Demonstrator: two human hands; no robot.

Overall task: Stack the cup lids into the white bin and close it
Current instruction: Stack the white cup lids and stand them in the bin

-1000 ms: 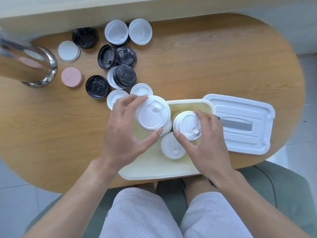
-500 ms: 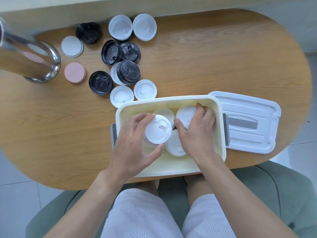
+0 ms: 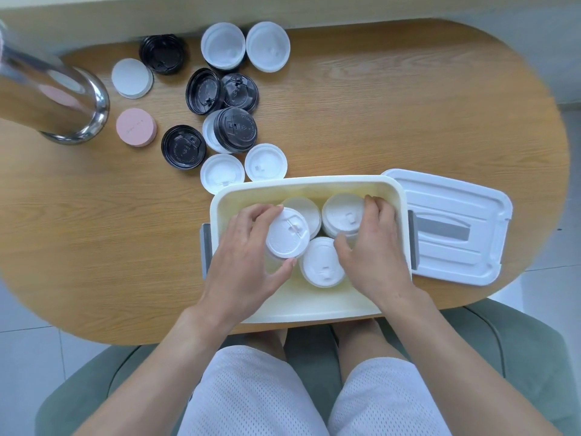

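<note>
- we have both hands inside the white bin (image 3: 309,184), which sits open at the near edge of the wooden table (image 3: 408,105)
- left hand (image 3: 248,262) closed on a white lid (image 3: 286,233); fingers on its far rim, thumb on the near rim; lid tilted, held above the bin floor, overlapping another white lid (image 3: 306,205) behind it
- right hand (image 3: 372,250) closed on a short stack of white lids (image 3: 342,217) at the bin's far right; fingers over the far edge, thumb at the near edge; we can't tell if the stack rests on the floor
- one more white lid (image 3: 322,262) lies flat in the bin between the two hands, spout tab toward us
- bin cover (image 3: 452,228) lies flat on the table just right of the bin, touching its right side; grey latches show on both bin ends
- loose on the table beyond the bin: two white lids (image 3: 243,166) just past its far left corner; several black lids (image 3: 220,92) farther out; a pink lid (image 3: 136,127) to their left
- steel tumbler (image 3: 56,99) at far left
</note>
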